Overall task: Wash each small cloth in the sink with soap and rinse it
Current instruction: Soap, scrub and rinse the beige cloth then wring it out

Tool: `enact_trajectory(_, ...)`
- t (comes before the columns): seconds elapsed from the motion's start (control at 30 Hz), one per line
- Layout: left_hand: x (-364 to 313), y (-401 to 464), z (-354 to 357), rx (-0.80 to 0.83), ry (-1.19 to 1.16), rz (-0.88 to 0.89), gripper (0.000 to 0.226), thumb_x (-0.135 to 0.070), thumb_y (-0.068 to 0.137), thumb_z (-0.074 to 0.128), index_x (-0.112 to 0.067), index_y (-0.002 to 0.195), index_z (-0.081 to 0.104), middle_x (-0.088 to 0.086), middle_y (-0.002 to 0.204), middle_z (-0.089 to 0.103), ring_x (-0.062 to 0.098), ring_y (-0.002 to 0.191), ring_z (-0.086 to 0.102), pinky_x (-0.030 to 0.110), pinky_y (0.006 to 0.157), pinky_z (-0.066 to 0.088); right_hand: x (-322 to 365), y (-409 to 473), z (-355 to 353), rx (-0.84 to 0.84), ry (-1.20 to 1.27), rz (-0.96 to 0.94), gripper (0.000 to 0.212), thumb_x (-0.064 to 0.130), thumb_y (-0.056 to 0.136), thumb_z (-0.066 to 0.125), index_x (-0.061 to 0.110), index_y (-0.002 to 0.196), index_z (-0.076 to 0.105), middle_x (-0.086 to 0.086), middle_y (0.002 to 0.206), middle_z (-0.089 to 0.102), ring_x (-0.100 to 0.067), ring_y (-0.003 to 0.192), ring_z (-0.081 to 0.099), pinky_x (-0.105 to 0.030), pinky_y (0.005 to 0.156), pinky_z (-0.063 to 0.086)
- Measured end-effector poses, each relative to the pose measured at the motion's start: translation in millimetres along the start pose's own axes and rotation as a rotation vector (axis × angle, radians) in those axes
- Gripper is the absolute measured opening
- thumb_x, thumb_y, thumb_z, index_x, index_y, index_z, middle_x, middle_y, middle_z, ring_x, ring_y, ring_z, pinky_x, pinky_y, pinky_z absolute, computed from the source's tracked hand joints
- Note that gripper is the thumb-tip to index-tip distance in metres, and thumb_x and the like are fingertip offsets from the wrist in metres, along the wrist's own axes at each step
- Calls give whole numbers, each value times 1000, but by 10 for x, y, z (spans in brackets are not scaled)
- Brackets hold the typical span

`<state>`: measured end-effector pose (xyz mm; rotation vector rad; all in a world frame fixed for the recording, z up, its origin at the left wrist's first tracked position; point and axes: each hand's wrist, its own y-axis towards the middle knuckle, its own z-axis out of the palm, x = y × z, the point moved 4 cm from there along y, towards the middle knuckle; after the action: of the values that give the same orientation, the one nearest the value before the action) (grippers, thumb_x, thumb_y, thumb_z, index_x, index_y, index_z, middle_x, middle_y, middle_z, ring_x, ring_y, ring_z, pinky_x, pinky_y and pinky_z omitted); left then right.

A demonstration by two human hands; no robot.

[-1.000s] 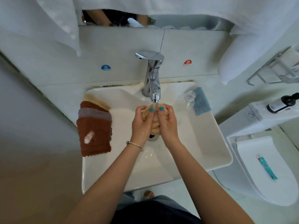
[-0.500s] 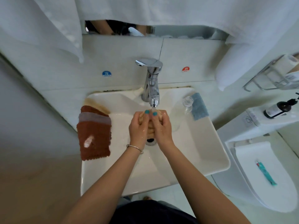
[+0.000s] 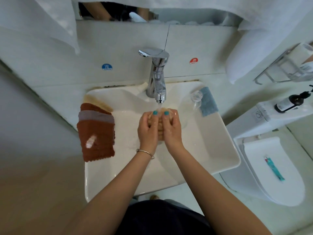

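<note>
Left hand and right hand: fingers curled tight round a beige cloth (mostly hidden between the palms), over the sink middle, under the faucet stream. Stacked cloths: left rim.

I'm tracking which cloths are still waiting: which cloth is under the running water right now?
The beige cloth, squeezed between the left hand and right hand beneath the faucet. The brown cloth and blue cloth lie on the sink rim.

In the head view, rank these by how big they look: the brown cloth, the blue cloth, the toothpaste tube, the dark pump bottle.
1. brown cloth
2. blue cloth
3. and 4. dark pump bottle and toothpaste tube: look alike, unsure.
</note>
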<state>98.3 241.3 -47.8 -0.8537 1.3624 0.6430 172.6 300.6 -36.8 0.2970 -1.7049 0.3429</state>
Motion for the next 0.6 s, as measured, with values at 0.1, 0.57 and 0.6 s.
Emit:
enact_trajectory(0.1, -110, -37, 118, 42, 7, 25, 22, -42, 94, 57, -24, 81, 58, -6, 80, 66, 9, 75, 62, 35, 75, 54, -45, -9, -145, -38, 87, 29, 10, 30, 101, 50, 21, 98, 54, -8, 95, 64, -17, 85, 65, -36, 78, 55)
enact_trajectory(0.57, -98, -68, 212, 100, -74, -57, 33, -40, 92, 61, -20, 70, 47, -1, 70, 52, 12, 67, 50, 33, 66, 49, -3, -21, -288, -75, 51, 23, 15, 29, 102, 49, 15, 100, 54, -8, 94, 62, -14, 82, 62, -28, 74, 53)
enact_trajectory(0.6, -107, -51, 171, 63, -90, -63, 30, -38, 93, 62, -21, 71, 50, -2, 71, 54, 11, 67, 52, 33, 67, 49, 3, -8, -240, -64, 49, 24, 13, 30, 101, 50, 18, 99, 54, -8, 94, 62, -14, 82, 61, -30, 75, 53)
